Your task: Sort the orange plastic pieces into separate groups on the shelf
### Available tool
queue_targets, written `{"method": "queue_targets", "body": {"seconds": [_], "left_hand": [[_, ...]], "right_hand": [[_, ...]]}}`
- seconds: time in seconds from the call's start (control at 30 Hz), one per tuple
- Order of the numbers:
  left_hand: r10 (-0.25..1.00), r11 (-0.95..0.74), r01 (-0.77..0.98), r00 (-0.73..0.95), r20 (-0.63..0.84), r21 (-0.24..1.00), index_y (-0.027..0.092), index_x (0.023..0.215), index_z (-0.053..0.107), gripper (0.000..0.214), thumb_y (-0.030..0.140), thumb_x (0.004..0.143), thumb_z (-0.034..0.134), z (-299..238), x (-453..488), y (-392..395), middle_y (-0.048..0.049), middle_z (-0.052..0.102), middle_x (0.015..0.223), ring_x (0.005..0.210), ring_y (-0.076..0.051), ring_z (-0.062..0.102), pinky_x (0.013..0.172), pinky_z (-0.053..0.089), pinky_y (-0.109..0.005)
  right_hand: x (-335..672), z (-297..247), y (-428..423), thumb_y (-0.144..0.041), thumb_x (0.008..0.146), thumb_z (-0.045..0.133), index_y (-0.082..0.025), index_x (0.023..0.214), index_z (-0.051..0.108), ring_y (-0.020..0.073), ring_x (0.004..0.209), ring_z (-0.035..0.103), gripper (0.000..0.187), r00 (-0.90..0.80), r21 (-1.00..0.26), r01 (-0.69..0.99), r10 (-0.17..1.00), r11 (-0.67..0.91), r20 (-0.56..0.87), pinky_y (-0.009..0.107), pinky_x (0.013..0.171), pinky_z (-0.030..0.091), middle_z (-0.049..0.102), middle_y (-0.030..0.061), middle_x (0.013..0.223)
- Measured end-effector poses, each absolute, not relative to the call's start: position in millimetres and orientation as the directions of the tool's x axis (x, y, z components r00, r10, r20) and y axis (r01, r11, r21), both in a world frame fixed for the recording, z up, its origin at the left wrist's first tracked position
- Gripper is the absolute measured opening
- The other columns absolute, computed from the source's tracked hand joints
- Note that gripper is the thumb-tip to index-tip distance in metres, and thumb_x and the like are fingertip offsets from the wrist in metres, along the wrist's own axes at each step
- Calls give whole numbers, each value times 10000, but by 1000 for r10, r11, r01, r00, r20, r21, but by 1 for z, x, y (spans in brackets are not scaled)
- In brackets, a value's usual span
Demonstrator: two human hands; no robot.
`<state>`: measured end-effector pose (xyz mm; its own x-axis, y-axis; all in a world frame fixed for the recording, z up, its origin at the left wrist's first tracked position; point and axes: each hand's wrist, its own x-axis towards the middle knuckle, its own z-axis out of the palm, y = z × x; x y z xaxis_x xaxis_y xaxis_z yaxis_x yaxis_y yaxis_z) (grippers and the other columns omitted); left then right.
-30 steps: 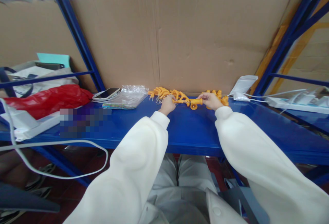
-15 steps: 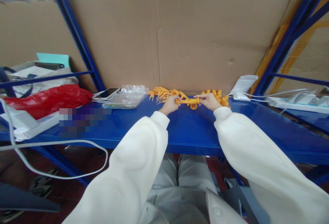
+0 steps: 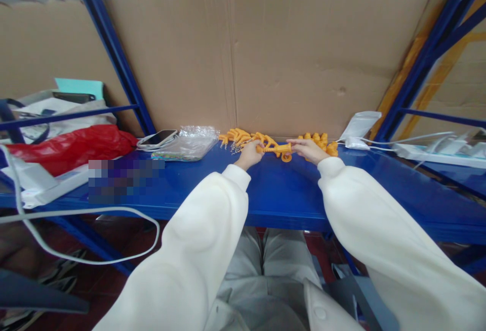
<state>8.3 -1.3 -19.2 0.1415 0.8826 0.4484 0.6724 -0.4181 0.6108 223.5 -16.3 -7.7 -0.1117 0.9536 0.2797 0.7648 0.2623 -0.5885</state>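
Note:
My left hand [image 3: 250, 154] is closed around the left end of an orange plastic rod-shaped piece [image 3: 280, 148] with a wider right end. At that right end, the fingers of my right hand [image 3: 309, 150] reach out and pinch the tip. Just below the rod a small round orange part [image 3: 286, 158] shows; whether it is joined to the rod I cannot tell. Behind my left hand lies a row of orange plastic pieces [image 3: 238, 136] with small metal chains. Several chunky orange parts [image 3: 318, 140] stand beyond my right hand.
On the blue shelf [image 3: 212, 184], clear plastic bags [image 3: 193, 143] and a phone [image 3: 161, 137] lie to the left, beside a red bag [image 3: 83, 145]. A white power strip [image 3: 61, 187] trails a cable over the front edge. Cardboard [image 3: 304, 57] walls the back; a white packet [image 3: 359, 126] stands right.
My right hand's fingers have shifted slightly left over the rod's right end. The rod has moved a little left, while my left hand stays nearly in place.

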Motion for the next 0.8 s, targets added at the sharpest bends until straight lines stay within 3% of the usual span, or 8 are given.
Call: {"method": "queue_targets", "body": {"seconds": [0.2,0.37,0.53,0.63,0.8], "left_hand": [[896,-390,674,120,428,628,148,805,676,165,9,719,651,-16,7,-4,-46,700,833,860,-214,679,848,544,-327],[902,-381,661,110,418,647,146,828,672,154,19,743,667,-18,7,0,-30,673,800,833,-203,671,829,550,-334],[950,-294,595,93,299,748,150,968,668,189,49,812,633,-22,9,1,43,564,661,553,-120,575,607,516,-259],[961,-266,564,85,265,782,155,1003,653,209,54,823,615,-24,10,1,58,534,638,500,-105,548,533,480,-232],[908,-386,588,105,405,711,152,882,652,175,39,748,664,-23,9,2,18,613,746,670,-132,616,697,543,-267]], "right_hand": [[221,-9,-14,-217,966,418,-276,1366,663,310,1057,740,473,-119,-747,619,969,244,217,559,921,555,759,96,1183],[233,-16,-4,-351,882,684,-197,1255,730,295,1036,727,406,-225,-694,589,909,414,351,516,959,563,754,133,1134],[241,-17,0,-390,828,760,-215,1210,751,292,1049,710,420,-245,-667,575,878,473,411,527,990,550,753,111,1114],[241,-15,-2,-427,801,791,-210,1168,764,298,1019,712,428,-225,-694,562,890,451,396,522,971,559,754,112,1095],[237,-14,-3,-613,844,704,-225,1040,763,272,832,729,439,-201,-790,509,940,341,276,504,796,601,752,99,903]]}}
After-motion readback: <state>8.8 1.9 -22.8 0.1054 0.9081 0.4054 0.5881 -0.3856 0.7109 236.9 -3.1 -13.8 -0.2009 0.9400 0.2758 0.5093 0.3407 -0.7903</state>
